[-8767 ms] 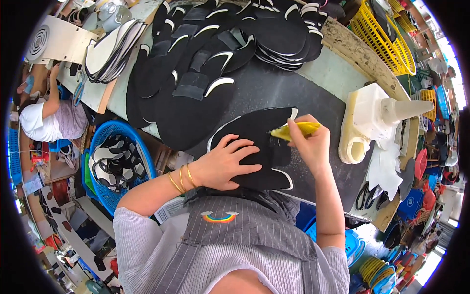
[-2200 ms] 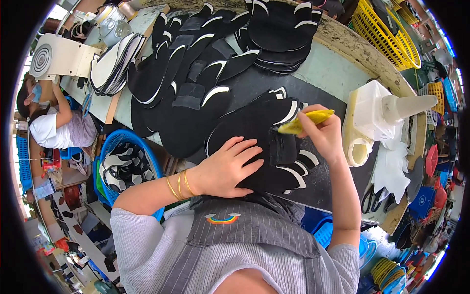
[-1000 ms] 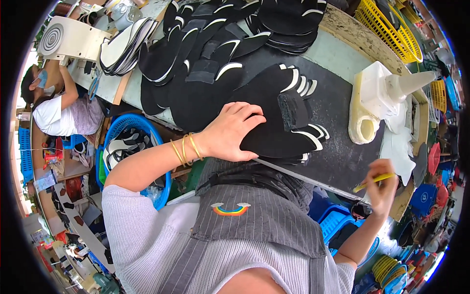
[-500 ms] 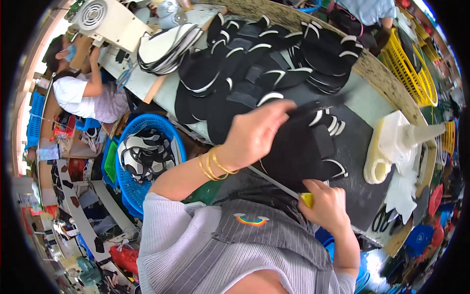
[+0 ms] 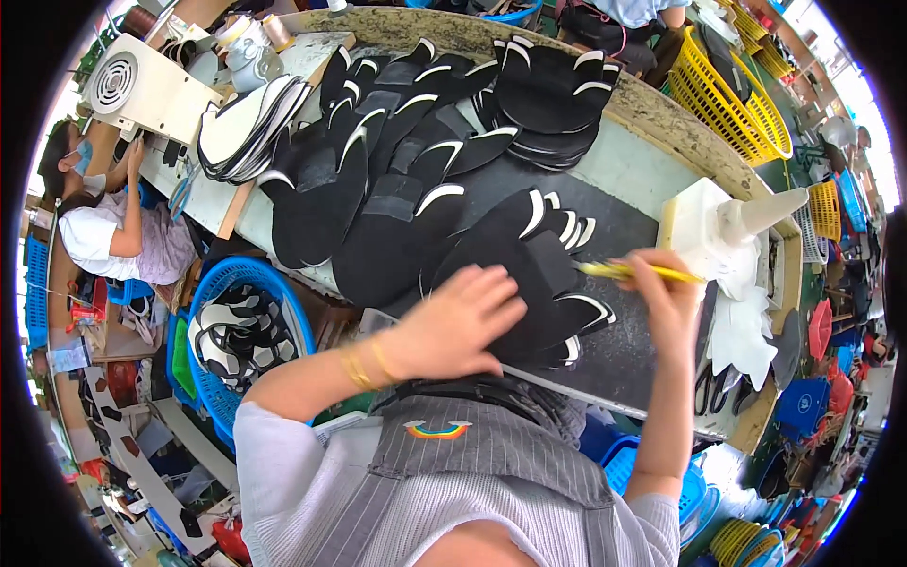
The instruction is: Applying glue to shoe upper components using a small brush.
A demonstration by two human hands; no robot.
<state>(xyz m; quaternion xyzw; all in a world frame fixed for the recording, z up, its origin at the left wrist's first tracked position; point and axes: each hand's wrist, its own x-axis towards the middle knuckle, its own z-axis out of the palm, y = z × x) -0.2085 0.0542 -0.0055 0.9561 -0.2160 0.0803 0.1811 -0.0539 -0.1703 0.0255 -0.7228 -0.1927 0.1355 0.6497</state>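
Observation:
A small stack of black fabric shoe-upper pieces [image 5: 505, 255] with white-edged curved tips lies in front of me on the dark work mat. My left hand [image 5: 458, 326] rests on the near left part of the stack, fingers spread, holding nothing. A slim yellow-handled brush [image 5: 661, 271] is gripped in my right hand [image 5: 666, 288]. Its pale bristle end points left and reaches the right edge of the top piece, beside a dark rectangular patch [image 5: 551, 265]; whether it touches cannot be made out.
More black pieces [image 5: 397, 198] overlap across the table's left side, with another pile [image 5: 548, 94] behind. A white spouted container [image 5: 694, 222] stands at right, scissors [image 5: 713, 387] below it. A blue basket [image 5: 250, 269] stands left. A co-worker [image 5: 109, 222] sits by a sewing machine [image 5: 156, 90].
My left hand, earlier raised near a blurred dark piece, has come down onto the stack. My right hand has moved from the near edge up and right with the brush. The view has shifted.

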